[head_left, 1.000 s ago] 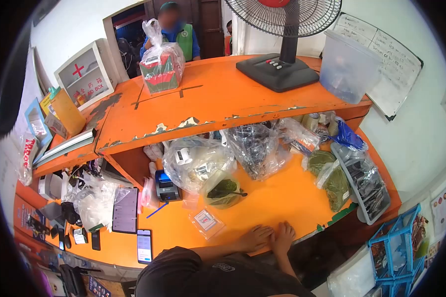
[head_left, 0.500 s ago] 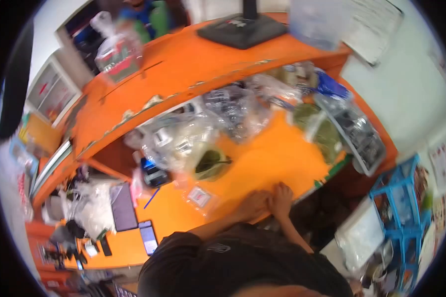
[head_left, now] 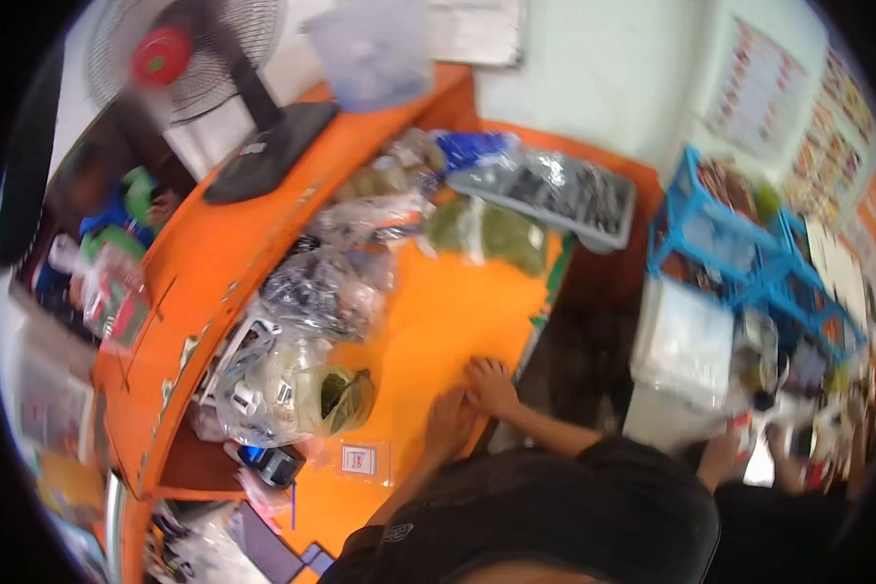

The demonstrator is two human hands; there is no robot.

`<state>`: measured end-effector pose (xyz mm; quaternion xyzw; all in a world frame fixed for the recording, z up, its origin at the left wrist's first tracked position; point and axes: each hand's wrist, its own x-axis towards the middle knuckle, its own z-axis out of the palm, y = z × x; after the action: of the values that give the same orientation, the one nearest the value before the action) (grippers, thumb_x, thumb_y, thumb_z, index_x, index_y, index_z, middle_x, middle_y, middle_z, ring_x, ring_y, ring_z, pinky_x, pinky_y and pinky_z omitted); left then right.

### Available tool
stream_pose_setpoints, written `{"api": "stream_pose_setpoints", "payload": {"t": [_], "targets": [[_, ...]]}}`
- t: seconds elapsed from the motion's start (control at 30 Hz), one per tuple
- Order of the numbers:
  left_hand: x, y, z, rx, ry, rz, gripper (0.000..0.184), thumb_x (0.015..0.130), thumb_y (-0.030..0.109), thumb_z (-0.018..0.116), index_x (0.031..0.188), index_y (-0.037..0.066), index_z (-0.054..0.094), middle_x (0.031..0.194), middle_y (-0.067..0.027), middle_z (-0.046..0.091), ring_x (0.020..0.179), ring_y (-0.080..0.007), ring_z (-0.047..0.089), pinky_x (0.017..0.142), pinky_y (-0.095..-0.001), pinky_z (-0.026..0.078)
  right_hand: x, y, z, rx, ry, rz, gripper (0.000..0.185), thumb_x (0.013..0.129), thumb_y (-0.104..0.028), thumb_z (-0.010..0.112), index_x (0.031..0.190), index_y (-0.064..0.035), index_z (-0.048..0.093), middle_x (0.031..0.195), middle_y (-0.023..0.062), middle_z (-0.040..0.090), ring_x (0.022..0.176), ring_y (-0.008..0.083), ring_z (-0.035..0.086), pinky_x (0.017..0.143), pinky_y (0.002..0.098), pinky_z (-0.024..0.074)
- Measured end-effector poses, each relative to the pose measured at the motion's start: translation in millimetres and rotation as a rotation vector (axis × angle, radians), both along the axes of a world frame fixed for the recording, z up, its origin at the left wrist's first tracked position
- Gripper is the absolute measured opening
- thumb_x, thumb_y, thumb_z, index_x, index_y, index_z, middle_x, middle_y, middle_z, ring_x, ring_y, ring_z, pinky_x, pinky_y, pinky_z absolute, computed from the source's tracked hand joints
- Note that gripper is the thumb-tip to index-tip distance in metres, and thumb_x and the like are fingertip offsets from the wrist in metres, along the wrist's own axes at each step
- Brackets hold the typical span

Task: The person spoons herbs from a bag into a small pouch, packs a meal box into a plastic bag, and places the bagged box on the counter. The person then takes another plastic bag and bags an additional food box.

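Your left grip (head_left: 449, 422) and right grip (head_left: 492, 386) lay slack and uncurled, touching on the counter (head_left: 443, 311), a clear packet (head_left: 359, 461) at the left's eight o'clock.

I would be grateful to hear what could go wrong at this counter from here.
The grey tray sits at the edge of the counter, so a knock might tip it off. The open-looking bag with green contents might spill if the left hand brushed it.
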<state>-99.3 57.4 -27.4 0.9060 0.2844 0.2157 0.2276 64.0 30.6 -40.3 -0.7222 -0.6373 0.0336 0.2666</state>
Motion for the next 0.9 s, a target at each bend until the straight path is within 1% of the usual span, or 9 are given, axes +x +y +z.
{"api": "stream_pose_setpoints", "payload": {"t": [0.1, 0.13, 0.23, 0.27, 0.4, 0.43, 0.57, 0.83, 0.9], "targets": [[-1.5, 5.0, -16.9, 0.068, 0.0, -0.046, 0.051, 0.082, 0.022, 0.058, 0.125, -0.002, 0.044, 0.132, -0.0171, 0.044, 0.127, -0.0298, 0.037, 0.107, -0.047, 0.021, 9.8, 5.2, -8.7, 0.029, 0.363, -0.054, 0.05, 0.073, -0.024, 0.065, 0.117, -0.0048, 0.052, 0.121, 0.014, 0.05, 0.117, 0.0293, 0.041, 0.098, 0.0435, 0.0317], [-0.9, 3.4, -16.2, 0.075, 0.001, -0.044, 0.051, 0.082, 0.022, 0.058, 0.125, -0.002, 0.044, 0.132, -0.0177, 0.044, 0.127, -0.0308, 0.036, 0.107, -0.0471, 0.021, 10.2, 10.0, -12.0, 0.272, 0.461, -0.135, 0.036, 0.075, -0.017, 0.063, 0.108, -0.0035, 0.058, 0.103, 0.0123, 0.061, 0.099, 0.0298, 0.055, 0.085, 0.04, 0.0433], [4.3, -1.7, -12.2, 0.072, 0.023, -0.038, 0.05, 0.083, 0.021, 0.057, 0.124, -0.003, 0.044, 0.132, -0.0194, 0.043, 0.127, -0.0329, 0.035, 0.108, -0.0474, 0.019, 51.0, 5.7, -8.7, 0.164, 1.013, -0.342, 0.017, 0.077, -0.011, 0.061, 0.09, -0.0002, 0.063, 0.076, 0.0143, 0.063, 0.07, 0.029, 0.062, 0.063, 0.0349, 0.0477], [2.4, -4.9, -11.9, 0.064, 0.032, -0.034, 0.05, 0.083, 0.021, 0.057, 0.124, -0.003, 0.044, 0.132, -0.02, 0.043, 0.127, -0.0335, 0.035, 0.108, -0.0474, 0.019, 77.4, -8.2, 21.8, 0.452, 0.653, -0.457, 0.025, 0.08, -0.019, 0.056, 0.065, 0.0007, 0.059, 0.058, 0.0174, 0.055, 0.052, 0.0312, 0.057, 0.052, 0.0387, 0.0444], [4.8, -2.2, -17.6, 0.115, 0.055, -0.052, 0.047, 0.083, 0.019, 0.056, 0.123, -0.004, 0.045, 0.132, -0.0205, 0.043, 0.127, -0.0332, 0.035, 0.108, -0.047, 0.019, 212.5, -100.3, 95.9, 0.65, 0.426, -0.9, 0.02, 0.081, -0.019, 0.06, 0.076, 0.0004, 0.061, 0.076, 0.02, 0.059, 0.074, 0.0346, 0.057, 0.064, 0.0439, 0.0431], [5.2, -3.2, -17.2, 0.12, 0.052, -0.049, 0.047, 0.083, 0.019, 0.056, 0.122, -0.004, 0.045, 0.132, -0.0206, 0.043, 0.127, -0.0332, 0.035, 0.108, -0.047, 0.019, 247.3, -125.2, 79.1, 0.671, -0.197, -1.156, 0.02, 0.08, -0.018, 0.06, 0.09, -0.0013, 0.059, 0.089, 0.0193, 0.059, 0.084, 0.0341, 0.056, 0.071, 0.045, 0.0431], [7.5, -7.2, -12.3, 0.084, 0.043, -0.021, 0.047, 0.082, 0.017, 0.056, 0.122, -0.003, 0.045, 0.132, -0.0205, 0.043, 0.126, -0.0331, 0.036, 0.108, -0.0464, 0.019, 319.6, -238.3, 75.9, -0.334, -0.066, -1.434, 0.02, 0.076, -0.008, 0.051, 0.09, -0.0063, 0.065, 0.094, 0.0157, 0.064, 0.087, 0.0325, 0.061, 0.074, 0.0409, 0.048], [9.4, -6.2, -13.2, 0.078, 0.038, -0.011, 0.046, 0.081, 0.018, 0.056, 0.121, -0.002, 0.046, 0.131, -0.019, 0.044, 0.126, -0.0326, 0.036, 0.108, -0.0458, 0.02, 327.7, -271.4, 48.3, -0.562, 0.205, -1.228, 0.045, 0.057, -0.03, 0.073, 0.088, 0.0009, 0.065, 0.096, 0.0216, 0.064, 0.092, 0.034, 0.062, 0.08, 0.0378, 0.0508], [6.2, -5.7, -13.7, 0.081, 0.045, -0.009, 0.046, 0.081, 0.018, 0.056, 0.121, -0.001, 0.046, 0.132, -0.0186, 0.044, 0.126, -0.0323, 0.036, 0.108, -0.0457, 0.02, 336.7, -276.3, 31.4, -0.509, 0.207, -1.233, 0.035, 0.066, -0.024, 0.066, 0.093, -0.0011, 0.065, 0.101, 0.0198, 0.064, 0.097, 0.0328, 0.061, 0.082, 0.0393, 0.0499]]}}
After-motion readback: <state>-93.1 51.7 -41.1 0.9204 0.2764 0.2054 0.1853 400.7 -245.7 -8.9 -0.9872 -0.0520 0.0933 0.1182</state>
